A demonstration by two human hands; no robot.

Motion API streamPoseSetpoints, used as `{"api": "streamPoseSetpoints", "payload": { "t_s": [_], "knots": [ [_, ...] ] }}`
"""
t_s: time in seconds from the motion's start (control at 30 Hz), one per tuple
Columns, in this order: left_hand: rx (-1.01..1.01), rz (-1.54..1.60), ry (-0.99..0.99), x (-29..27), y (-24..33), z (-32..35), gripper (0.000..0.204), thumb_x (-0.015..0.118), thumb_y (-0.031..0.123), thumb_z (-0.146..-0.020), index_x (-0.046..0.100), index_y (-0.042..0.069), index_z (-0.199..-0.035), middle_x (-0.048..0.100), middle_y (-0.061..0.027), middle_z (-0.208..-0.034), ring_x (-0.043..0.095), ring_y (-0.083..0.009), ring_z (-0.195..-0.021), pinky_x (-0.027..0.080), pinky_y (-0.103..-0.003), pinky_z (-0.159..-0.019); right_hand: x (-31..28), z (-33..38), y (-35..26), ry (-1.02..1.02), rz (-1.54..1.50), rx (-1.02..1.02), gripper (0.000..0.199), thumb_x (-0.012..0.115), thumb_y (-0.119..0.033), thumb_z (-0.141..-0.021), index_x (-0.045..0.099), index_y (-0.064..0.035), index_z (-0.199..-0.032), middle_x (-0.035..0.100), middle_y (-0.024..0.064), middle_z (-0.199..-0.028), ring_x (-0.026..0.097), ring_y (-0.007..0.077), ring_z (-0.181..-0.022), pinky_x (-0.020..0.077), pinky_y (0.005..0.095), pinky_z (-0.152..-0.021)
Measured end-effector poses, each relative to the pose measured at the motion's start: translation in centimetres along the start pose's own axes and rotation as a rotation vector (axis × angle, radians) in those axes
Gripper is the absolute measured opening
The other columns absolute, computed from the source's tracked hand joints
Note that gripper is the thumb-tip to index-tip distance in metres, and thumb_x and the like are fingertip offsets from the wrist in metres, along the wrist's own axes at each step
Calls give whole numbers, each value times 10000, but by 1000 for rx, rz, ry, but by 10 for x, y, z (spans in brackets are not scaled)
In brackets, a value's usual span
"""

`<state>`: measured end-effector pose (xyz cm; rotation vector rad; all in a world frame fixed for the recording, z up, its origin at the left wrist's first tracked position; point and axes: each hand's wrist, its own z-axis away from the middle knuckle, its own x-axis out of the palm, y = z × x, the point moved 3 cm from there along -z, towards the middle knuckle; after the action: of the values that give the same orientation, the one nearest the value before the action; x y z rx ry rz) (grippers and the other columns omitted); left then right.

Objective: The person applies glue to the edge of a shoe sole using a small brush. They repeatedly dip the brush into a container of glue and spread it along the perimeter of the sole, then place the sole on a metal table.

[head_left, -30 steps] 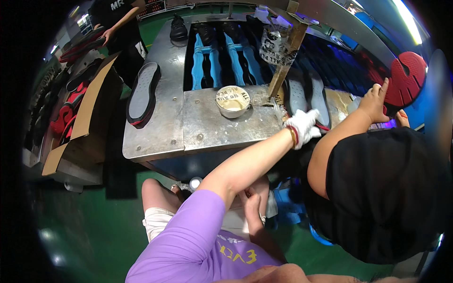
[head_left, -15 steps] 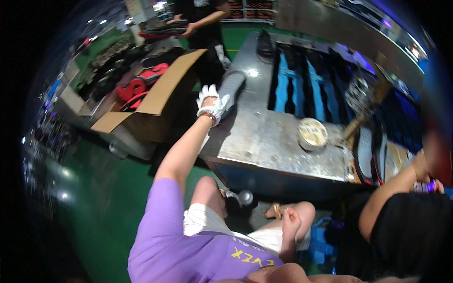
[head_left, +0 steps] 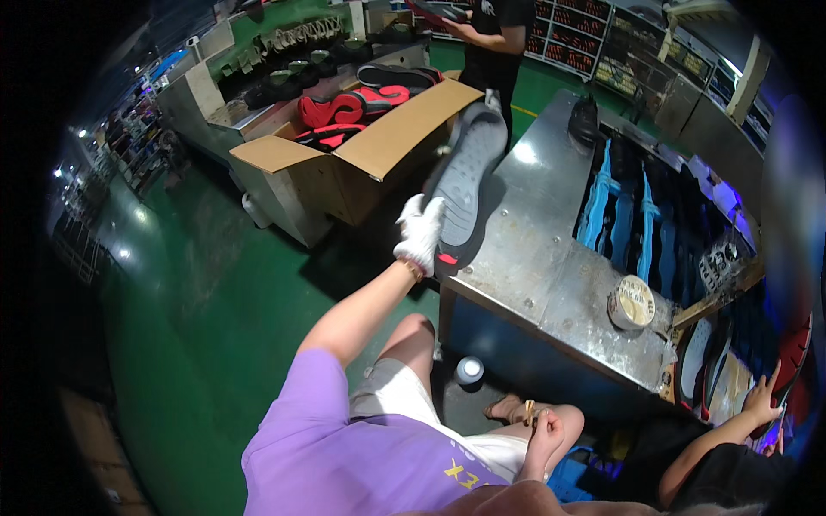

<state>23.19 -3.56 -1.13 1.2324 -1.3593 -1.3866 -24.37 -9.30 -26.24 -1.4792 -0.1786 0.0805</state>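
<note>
My left hand (head_left: 420, 230), in a white glove, is closed on the near end of a grey shoe sole (head_left: 467, 185). The sole has a dark rim and a red patch close to the glove; its dimpled inner face is turned up. It is tilted above the left edge of the metal table (head_left: 538, 198), its far end rising beside the open carton. My right hand (head_left: 544, 434) is bare and rests over my right thigh. Its fingers pinch a small tan, stick-like thing (head_left: 529, 413), too small to name.
An open carton (head_left: 400, 133) holds red and black soles (head_left: 353, 105). On the table stand a tub of pale paste (head_left: 635, 303), a black shoe (head_left: 585, 120) and blue-and-black strips (head_left: 602, 202). Two people stand nearby, one (head_left: 495, 52) behind the carton, another's hand (head_left: 760, 402) at right.
My left hand has gripped the sole and raised it off the table's left edge, tilting it up. My head view has turned left. My right hand stays over my thigh.
</note>
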Motion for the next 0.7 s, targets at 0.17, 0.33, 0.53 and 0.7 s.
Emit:
{"api": "streamPoseSetpoints", "payload": {
  "t_s": [0.17,0.33,0.53,0.7],
  "knots": [
    [-392,1079,-459,-31,-2,73,265,652,7,-900,644,-10,-1164,708,-115,-1033,703,-246,-899,615,-397,-801,15,7,-27,-44,65,27,79,667,1,-933,621,11,-870,653,36,-949,599,93,-890,500,234,-806],
    [-308,1062,-296,-27,13,152,302,628,-30,-898,633,-18,-1200,700,-131,-1056,705,-259,-933,598,-389,-829,66,16,-157,-34,305,-432,72,707,29,-866,640,6,-853,699,139,-1042,665,193,-926,528,293,-840],
    [-300,763,-364,-36,25,199,348,623,3,-927,593,0,-1274,674,-113,-1175,679,-229,-994,565,-356,-841,123,49,-265,-161,501,-880,158,780,44,-768,648,22,-852,695,190,-1039,707,270,-854,578,328,-752],
    [-242,553,-396,-39,21,215,359,688,163,-960,608,46,-1290,673,-58,-1200,659,-172,-979,558,-304,-763,148,57,-279,-223,550,-974,173,785,64,-739,647,33,-839,679,184,-1006,686,268,-819,580,331,-697]
  ]
}}
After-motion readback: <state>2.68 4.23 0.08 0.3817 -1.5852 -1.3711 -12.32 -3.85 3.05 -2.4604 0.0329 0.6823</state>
